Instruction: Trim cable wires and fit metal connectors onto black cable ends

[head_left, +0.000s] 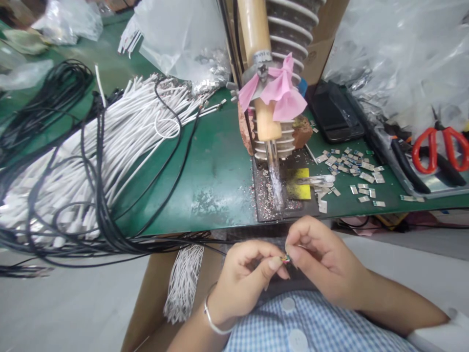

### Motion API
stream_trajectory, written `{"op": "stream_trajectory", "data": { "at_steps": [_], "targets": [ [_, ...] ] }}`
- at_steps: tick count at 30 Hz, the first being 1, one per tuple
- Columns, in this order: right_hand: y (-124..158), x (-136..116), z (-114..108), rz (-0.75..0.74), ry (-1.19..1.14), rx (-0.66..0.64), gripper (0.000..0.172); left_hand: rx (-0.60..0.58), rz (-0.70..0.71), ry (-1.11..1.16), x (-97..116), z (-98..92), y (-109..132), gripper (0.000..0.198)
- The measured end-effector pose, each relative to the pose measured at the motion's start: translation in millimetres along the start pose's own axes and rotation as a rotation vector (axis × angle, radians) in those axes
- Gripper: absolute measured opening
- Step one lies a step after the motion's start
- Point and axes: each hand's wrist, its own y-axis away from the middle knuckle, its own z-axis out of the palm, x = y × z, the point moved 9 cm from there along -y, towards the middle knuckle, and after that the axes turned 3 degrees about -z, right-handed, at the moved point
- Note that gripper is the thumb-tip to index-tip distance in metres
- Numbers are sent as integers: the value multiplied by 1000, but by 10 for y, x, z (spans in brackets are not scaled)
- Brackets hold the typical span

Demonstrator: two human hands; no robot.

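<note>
In front of the table's near edge, my left hand [249, 276] is closed in a pinch on a small bundle of coloured wire ends [285, 259]. My right hand [322, 261] pinches at the same spot, thumb and forefinger pressed together beside the wire tips. Whatever lies between those right fingertips is too small to name. Just above my hands, a soldering iron [264, 117] with a wooden handle and pink cloth points down at a dark, crumb-covered plate [266, 203]. A yellow sponge [302, 185] lies on this plate.
White cables [106, 142] and black cables [98, 181] cover the left of the green table [212, 171]. Small metal connector pieces [351, 164] lie scattered at the right, near a phone [335, 112] and red-handled scissors [432, 146]. A cardboard box [146, 293] with white cables stands below.
</note>
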Motion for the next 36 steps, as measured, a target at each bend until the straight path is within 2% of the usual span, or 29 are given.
{"op": "stream_trajectory", "data": {
  "at_steps": [12, 14, 19, 24, 26, 29, 30, 31, 33, 36],
  "targets": [
    [71, -12, -197, -9, 158, 86, 6, 48, 53, 6, 24, -60, 10, 16],
    [92, -70, -235, -45, 172, 95, 4, 55, 60, -1, 33, -68, 14, 16],
    [176, -282, -393, -212, 231, 201, 26, 80, 69, -24, 54, -80, 17, 13],
    [286, -377, -506, -292, 340, 294, 21, 85, 100, -99, 81, -106, 20, 16],
    [374, -483, -722, -358, 424, 466, 20, 100, 103, -162, 80, -136, 36, 16],
    [604, -739, -1239, -437, 724, 850, 19, 148, 112, -226, 76, -201, 67, 17],
    [697, -843, -1421, -430, 887, 991, 18, 177, 99, -230, 60, -235, 75, 18],
    [745, -894, -1627, -313, 1051, 1097, 17, 192, 86, -227, 39, -256, 79, 20],
    [757, -969, -1993, -155, 1190, 1147, 16, 213, 70, -211, 3, -282, 83, 22],
    [643, -1009, -2365, 26, 1294, 1094, 25, 205, 51, -180, -51, -268, 77, 21]
  ]
}}
